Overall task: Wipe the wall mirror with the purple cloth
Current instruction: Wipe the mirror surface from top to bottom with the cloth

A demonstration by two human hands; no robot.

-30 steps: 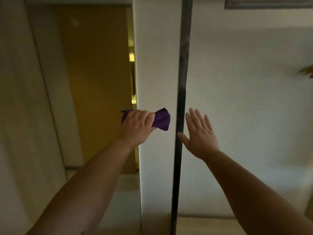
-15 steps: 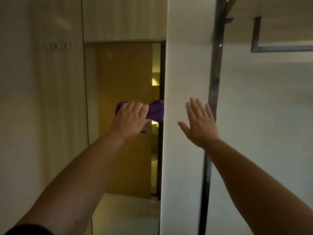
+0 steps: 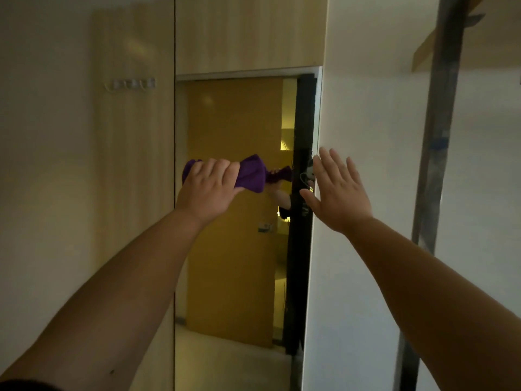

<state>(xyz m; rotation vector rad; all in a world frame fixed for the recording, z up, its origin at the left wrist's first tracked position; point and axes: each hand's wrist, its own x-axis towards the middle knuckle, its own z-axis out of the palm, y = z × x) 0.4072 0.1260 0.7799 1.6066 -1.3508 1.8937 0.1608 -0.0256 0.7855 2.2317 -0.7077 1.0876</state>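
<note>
The tall wall mirror (image 3: 234, 131) fills the middle of the view and reflects an orange-brown door and a lit room. My left hand (image 3: 208, 190) is raised in front of the glass, shut on the bunched purple cloth (image 3: 252, 174). The cloth's reflection (image 3: 279, 174) shows just right of it, so the cloth is at or very near the glass. My right hand (image 3: 338, 190) is open with fingers spread, held up at the mirror's right edge against the white wall.
A light wood panel (image 3: 132, 193) with a small row of hooks (image 3: 132, 83) stands left of the mirror. A white wall (image 3: 366, 108) lies to the right, crossed by a dark vertical metal strip (image 3: 439, 136). A wooden shelf edge (image 3: 423, 56) shows at top right.
The view has swung left and up, bringing the whole mirror into sight. My left hand with the cloth now sits in front of the glass; the right hand stays open beside it.
</note>
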